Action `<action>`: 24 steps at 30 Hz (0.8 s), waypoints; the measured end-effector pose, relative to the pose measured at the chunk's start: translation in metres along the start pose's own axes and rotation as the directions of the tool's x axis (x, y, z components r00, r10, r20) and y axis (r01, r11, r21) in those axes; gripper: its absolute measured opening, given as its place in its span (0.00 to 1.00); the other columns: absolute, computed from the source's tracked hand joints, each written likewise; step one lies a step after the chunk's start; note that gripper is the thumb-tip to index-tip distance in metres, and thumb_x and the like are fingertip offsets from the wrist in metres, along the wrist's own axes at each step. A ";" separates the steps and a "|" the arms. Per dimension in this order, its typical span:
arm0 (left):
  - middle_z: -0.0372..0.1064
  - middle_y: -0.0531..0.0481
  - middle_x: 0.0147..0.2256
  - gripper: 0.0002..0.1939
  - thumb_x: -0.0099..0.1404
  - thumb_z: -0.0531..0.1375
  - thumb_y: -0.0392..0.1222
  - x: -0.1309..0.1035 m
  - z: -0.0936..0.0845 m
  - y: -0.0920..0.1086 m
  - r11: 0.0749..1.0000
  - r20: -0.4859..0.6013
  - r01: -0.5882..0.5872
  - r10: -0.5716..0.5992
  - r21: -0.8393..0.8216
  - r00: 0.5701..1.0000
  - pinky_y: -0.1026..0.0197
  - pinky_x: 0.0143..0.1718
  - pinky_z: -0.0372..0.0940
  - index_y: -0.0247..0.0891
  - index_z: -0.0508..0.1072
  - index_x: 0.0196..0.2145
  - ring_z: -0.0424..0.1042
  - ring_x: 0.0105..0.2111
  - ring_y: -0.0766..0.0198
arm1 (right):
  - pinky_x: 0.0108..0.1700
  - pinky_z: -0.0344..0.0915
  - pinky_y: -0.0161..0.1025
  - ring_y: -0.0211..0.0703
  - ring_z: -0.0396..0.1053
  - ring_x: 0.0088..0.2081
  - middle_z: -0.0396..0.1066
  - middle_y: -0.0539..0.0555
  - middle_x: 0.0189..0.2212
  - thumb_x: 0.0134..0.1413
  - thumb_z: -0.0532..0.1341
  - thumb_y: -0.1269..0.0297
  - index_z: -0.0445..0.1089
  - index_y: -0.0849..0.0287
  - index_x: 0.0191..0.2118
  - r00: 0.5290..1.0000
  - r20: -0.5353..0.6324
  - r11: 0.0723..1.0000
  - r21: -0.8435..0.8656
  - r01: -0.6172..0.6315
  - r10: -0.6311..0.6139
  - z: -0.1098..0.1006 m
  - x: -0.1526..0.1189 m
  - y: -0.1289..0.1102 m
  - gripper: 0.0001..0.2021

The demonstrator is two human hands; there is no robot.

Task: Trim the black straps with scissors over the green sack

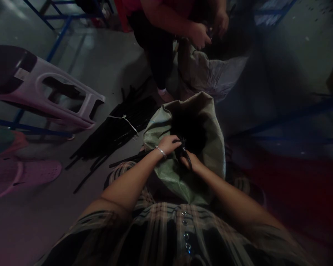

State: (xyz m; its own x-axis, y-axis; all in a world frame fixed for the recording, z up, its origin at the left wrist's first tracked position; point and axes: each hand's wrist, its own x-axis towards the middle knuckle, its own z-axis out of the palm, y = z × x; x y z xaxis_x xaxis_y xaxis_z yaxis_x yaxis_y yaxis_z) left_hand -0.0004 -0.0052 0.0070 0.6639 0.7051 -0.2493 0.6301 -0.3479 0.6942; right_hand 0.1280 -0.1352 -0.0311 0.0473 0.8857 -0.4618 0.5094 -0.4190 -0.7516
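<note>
Head cam: our L hand (168,145) pinches a dark strip (178,143), approx. at the sack's (218,147) mouth; our R hand (194,162) is closed round the scissors' (189,162) handles, blades next to L fingertips. Blade gap: can't tell, too dark. Spare strips (113,129) lie on the floor, L side. Risks, we judge: poor light + close blades = nicked finger; slack sack rim folding in = cut fabric.
</note>
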 end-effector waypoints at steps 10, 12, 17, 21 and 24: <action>0.75 0.52 0.37 0.12 0.60 0.57 0.44 0.001 -0.003 -0.006 1.000 0.041 -0.004 0.003 0.009 0.999 0.63 0.41 0.63 0.40 0.77 0.39 0.71 0.38 0.63 | 0.26 0.57 0.32 0.37 0.62 0.23 0.67 0.50 0.21 0.50 0.55 0.62 0.63 0.59 0.26 0.997 -0.078 0.992 0.128 -0.003 0.013 0.002 0.000 0.007 0.07; 0.75 0.51 0.37 0.12 0.60 0.57 0.44 0.002 -0.006 -0.009 1.000 0.039 0.013 -0.013 0.014 0.999 0.63 0.40 0.64 0.40 0.77 0.39 0.71 0.37 0.63 | 0.24 0.56 0.32 0.36 0.61 0.22 0.65 0.49 0.19 0.49 0.54 0.61 0.61 0.59 0.23 0.994 -0.111 0.981 0.193 -0.004 0.026 0.002 0.000 0.007 0.09; 0.74 0.50 0.33 0.13 0.59 0.57 0.45 0.004 -0.011 -0.012 0.999 0.024 0.048 -0.048 0.015 0.999 0.63 0.38 0.63 0.38 0.77 0.38 0.70 0.34 0.63 | 0.20 0.53 0.32 0.34 0.57 0.18 0.61 0.48 0.16 0.46 0.55 0.59 0.60 0.58 0.21 0.987 -0.123 0.952 0.299 -0.065 0.106 0.004 0.001 0.008 0.10; 0.74 0.51 0.31 0.13 0.60 0.57 0.45 0.004 -0.013 -0.011 0.997 0.017 0.078 -0.077 -0.001 0.997 0.64 0.36 0.62 0.38 0.77 0.37 0.69 0.33 0.64 | 0.20 0.52 0.32 0.34 0.56 0.18 0.59 0.47 0.15 0.45 0.56 0.59 0.59 0.58 0.20 0.979 -0.142 0.941 0.326 -0.091 0.144 0.003 0.001 0.006 0.11; 0.74 0.51 0.31 0.12 0.59 0.57 0.44 0.003 -0.015 -0.010 0.997 0.011 0.078 -0.077 -0.017 0.997 0.64 0.36 0.62 0.38 0.77 0.37 0.69 0.33 0.64 | 0.22 0.54 0.32 0.35 0.58 0.20 0.61 0.47 0.16 0.46 0.56 0.59 0.58 0.57 0.20 0.972 -0.181 0.946 0.312 -0.088 0.150 0.000 0.002 0.004 0.11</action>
State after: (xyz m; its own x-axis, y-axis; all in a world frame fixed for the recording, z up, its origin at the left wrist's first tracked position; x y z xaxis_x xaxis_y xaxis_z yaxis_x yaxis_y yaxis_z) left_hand -0.0109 0.0101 0.0092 0.6177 0.7228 -0.3098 0.6729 -0.2818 0.6840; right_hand 0.1302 -0.1352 -0.0350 0.2778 0.8341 -0.4765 0.2099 -0.5368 -0.8172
